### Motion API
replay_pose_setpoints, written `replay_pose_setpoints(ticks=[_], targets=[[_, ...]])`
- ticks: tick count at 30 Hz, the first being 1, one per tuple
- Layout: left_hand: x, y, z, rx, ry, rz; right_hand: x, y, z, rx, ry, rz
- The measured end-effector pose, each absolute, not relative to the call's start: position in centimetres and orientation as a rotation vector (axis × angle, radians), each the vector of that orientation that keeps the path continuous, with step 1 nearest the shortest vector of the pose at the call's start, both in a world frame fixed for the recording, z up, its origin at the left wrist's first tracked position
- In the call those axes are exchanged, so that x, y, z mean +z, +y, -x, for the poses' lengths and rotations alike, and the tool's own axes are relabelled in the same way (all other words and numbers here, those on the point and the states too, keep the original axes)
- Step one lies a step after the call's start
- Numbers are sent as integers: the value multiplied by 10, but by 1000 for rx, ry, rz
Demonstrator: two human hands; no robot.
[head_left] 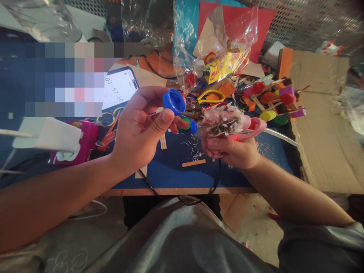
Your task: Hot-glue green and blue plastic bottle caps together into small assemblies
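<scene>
Between the thumb and fingers of my left hand [145, 127] is a blue bottle cap [174, 101], its hollow side turned to the right. My right hand [233, 149] grips a pink hot glue gun [224, 117] whose front is crusted with dried glue and fluff. The nozzle points left at the cap, very close to it; whether they touch I cannot tell. A white glue stick [281, 137] sticks out of the gun's back end. Below the hands, a wooden craft stick [193, 163] lies on the blue tabletop [170, 174].
Yellow-handled scissors [212, 97] lie behind the gun. Coloured caps and sticks [280, 98] are heaped at right, beside cardboard [321, 125]. At left are a phone with a timer [119, 89] and a magenta box [91, 136]. A black cord [217, 178] hangs over the table edge.
</scene>
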State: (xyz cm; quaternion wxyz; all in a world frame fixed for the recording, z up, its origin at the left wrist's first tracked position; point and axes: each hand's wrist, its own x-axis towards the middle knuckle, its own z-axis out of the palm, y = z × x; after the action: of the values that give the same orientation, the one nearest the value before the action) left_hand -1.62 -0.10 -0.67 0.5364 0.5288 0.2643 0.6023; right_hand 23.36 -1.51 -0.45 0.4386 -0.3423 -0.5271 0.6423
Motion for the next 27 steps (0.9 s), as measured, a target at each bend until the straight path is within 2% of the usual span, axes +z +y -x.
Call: replay_pose_setpoints(ticks=[8,15,27], targets=[[-3,-2,17,1407,679,-1237,-4,-16,-232,1602,-1306,800],[-15,1,14,1493,505,-1237,-2,-16,-233,1609,-1275,822],[2,-6,11,1434,711,-1221,-1,-16,-232,1581,-1280,923]])
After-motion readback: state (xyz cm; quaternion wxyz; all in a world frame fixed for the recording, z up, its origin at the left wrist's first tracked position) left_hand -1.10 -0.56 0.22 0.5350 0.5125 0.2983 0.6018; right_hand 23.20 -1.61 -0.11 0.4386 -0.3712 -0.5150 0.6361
